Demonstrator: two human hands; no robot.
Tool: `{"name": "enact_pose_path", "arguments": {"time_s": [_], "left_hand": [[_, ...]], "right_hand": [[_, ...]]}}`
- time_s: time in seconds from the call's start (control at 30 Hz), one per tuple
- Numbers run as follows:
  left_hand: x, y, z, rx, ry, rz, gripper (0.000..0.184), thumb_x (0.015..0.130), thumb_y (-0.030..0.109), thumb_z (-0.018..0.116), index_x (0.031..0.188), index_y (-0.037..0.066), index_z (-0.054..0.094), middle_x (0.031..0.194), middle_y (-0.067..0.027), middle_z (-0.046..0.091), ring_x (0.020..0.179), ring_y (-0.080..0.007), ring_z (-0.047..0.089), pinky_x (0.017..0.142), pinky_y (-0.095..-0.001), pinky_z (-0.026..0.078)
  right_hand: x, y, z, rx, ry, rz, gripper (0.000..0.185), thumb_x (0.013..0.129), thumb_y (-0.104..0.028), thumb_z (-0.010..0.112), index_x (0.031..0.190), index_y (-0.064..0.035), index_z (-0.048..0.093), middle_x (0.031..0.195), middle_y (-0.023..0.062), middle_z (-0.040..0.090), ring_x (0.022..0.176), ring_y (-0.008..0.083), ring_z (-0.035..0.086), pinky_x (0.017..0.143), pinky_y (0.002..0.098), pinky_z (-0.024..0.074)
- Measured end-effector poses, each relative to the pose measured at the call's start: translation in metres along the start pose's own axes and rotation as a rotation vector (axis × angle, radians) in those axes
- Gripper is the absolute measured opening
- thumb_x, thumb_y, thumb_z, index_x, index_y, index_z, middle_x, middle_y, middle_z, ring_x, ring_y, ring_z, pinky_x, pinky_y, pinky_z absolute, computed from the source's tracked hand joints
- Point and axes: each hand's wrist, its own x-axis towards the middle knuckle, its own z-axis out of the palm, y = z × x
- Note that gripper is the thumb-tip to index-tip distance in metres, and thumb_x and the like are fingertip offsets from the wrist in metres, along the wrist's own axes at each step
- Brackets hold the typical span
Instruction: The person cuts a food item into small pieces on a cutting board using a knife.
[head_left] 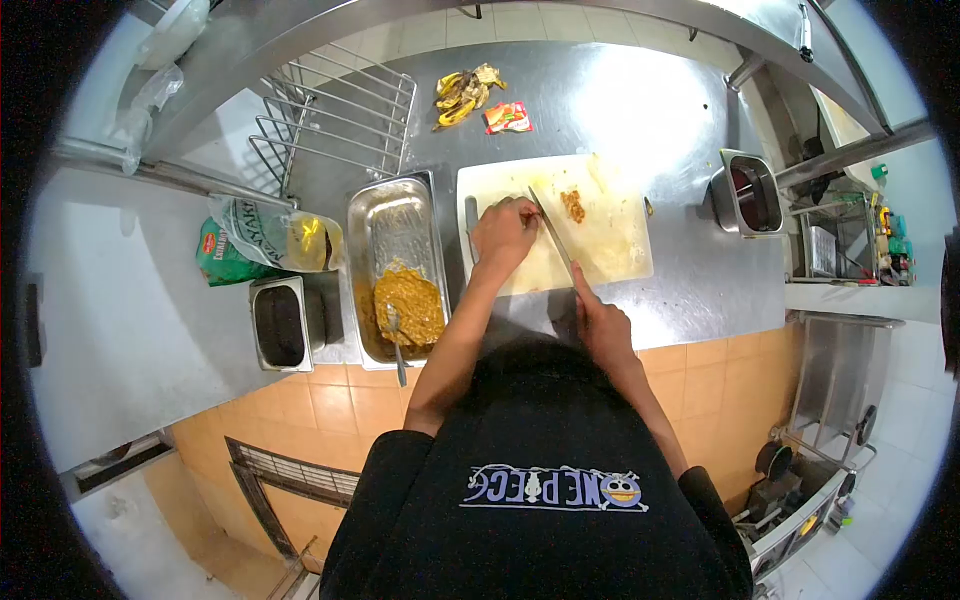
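The knife (554,232) lies slantwise over the white cutting board (625,235), its tip pointing away from the person and its handle toward the near edge. The right hand (605,325) is wrapped round that handle, with the index finger stretched forward along it. The left hand (507,232) is on the board's left part, fingers bent and drawn in close beside the blade; whether they pinch a small piece or are merely pressed together, I cannot tell. Just right of the blade, near its tip, sits a little heap of brown chopped bits (573,206), and pale smears mark the board near its far edge.

To the left of the board stands a long metal tray (392,200), its near end filled with a lumpy yellow-brown mash (412,305). A spoon (396,335) rests in the mash, handle over the near rim. Farther left are a green packet (222,258), a printed clear bag (265,232) and a deep metal container (283,325).

Beyond the board, banana peels (462,97) and a red packet (508,118) lie on the steel table (590,85), right of a wire rack (340,115). Another container (752,195), dark inside, stands near the table's right end.
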Motion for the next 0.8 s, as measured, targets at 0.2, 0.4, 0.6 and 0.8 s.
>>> {"name": "enact_pose_path", "arguments": {"time_s": [0.2,0.4,0.6,0.8], "left_hand": [[-0.001,0.003,0.001,0.04,0.015,0.017,0.012,0.09,0.022,0.076,0.101,0.016,0.077,0.102,-0.0052,0.077,0.096,-0.0274,0.074,0.084,-0.0421,0.058],[-0.003,0.001,0.002,0.031,0.061,0.049,0.011,0.089,0.021,0.077,0.099,0.016,0.078,0.101,-0.0062,0.076,0.094,-0.0295,0.074,0.082,-0.0427,0.058],[-0.001,-0.004,0.005,0.007,0.067,0.057,0.011,0.089,0.021,0.079,0.099,0.016,0.078,0.102,-0.0061,0.076,0.094,-0.0296,0.074,0.082,-0.0429,0.058],[0.0,-0.004,0.008,0.056,0.053,0.039,0.012,0.09,0.023,0.078,0.1,0.018,0.078,0.102,-0.0053,0.076,0.094,-0.028,0.074,0.082,-0.0423,0.058]], "right_hand": [[0.0,0.003,0.005,-0.053,0.001,-0.029,0.068,0.106,-0.015,0.057,0.167,-0.0284,0.031,0.06,0.0222,0.062,0.055,0.0451,0.063,0.054,0.0555,0.0496],[0.001,-0.004,-0.001,0.002,-0.021,-0.021,0.068,0.105,-0.014,0.057,0.167,-0.0246,0.03,0.059,0.0235,0.061,0.055,0.0461,0.062,0.054,0.0559,0.0485],[0.012,-0.007,-0.005,0.038,0.001,-0.056,0.065,0.107,-0.014,0.054,0.167,-0.0204,0.032,0.06,0.0255,0.06,0.056,0.048,0.061,0.055,0.0566,0.048],[0.028,-0.005,0.004,0.079,0.029,-0.069,0.061,0.107,-0.017,0.051,0.166,-0.0199,0.035,0.061,0.0275,0.06,0.058,0.0483,0.062,0.059,0.057,0.0494]]}}
